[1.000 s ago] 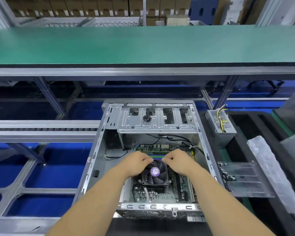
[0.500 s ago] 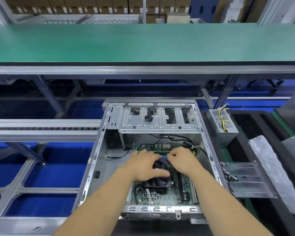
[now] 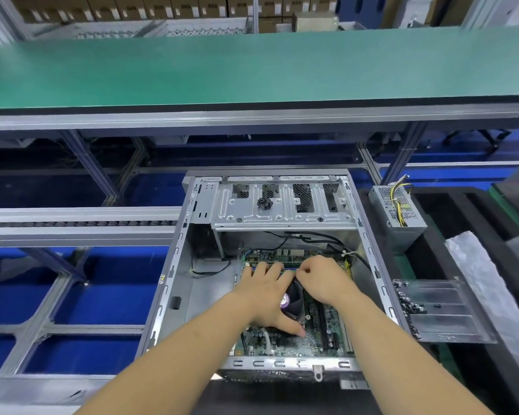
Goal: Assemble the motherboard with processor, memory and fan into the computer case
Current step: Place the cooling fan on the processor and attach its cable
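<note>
Motherboard [image 3: 297, 339] lay flat on the floor of the open computer case [image 3: 174, 283], toward its right wall, with the CPU fan [image 3: 292, 301] already mounted on it; I judged the processor to be under the fan, though it was hidden. Memory sticks [image 3: 270, 266] sat in the slots along the board's far edge. My left hand [image 3: 265, 298] lay spread over the fan, fingers straight and reaching to the memory, thumb down on the board, gripping nothing. My right hand [image 3: 321, 278] had its fingers curled at the memory slot just beside the left fingertips; I could not tell whether it pinched anything. Judged remaining: confirming the memory was seated, fixing the board, and connecting the loose black cables [image 3: 312, 238]. The drive cage [image 3: 282, 205] at the case's far end held no drive. Outside, on the right, a power supply [image 3: 397, 211] sat in a black foam tray [image 3: 450, 205], not yet installed; a clear plastic tray [image 3: 441, 313] held small dark parts along its left edge.
</note>
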The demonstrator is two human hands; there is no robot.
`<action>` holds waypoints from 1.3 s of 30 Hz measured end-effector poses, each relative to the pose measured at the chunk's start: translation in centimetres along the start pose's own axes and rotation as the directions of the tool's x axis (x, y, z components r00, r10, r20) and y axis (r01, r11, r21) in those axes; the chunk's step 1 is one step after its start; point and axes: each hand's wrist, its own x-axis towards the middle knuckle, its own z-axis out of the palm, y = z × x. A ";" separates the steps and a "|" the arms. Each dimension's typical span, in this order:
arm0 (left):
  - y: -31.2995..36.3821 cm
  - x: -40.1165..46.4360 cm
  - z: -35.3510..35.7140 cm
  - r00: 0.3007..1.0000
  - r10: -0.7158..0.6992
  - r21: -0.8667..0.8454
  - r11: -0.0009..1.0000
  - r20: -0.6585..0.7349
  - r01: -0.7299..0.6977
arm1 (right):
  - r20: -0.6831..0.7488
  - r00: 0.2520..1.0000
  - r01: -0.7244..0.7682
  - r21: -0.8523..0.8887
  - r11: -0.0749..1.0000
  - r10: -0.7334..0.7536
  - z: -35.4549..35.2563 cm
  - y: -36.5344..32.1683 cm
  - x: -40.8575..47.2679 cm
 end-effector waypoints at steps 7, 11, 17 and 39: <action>-0.8 0.0 -0.2 0.993 -0.079 -0.378 0.925 -0.088 0.040 | -0.024 1.000 0.023 0.135 0.991 -0.020 0.3 0.3 0.3; -2.9 -0.7 -0.7 0.937 -0.250 -0.480 0.871 -0.243 0.107 | 0.076 0.989 0.113 0.191 0.975 -0.129 0.4 0.1 -0.1; -4.8 -1.6 -0.4 0.877 -0.411 -0.563 0.798 -0.249 0.214 | 0.248 0.956 0.137 0.083 0.987 -0.154 1.0 0.3 -0.4; -5.2 -1.2 -0.2 0.887 -0.426 -0.647 0.730 -0.180 0.219 | 0.288 0.955 0.040 0.107 0.993 -0.069 1.1 -0.4 -0.5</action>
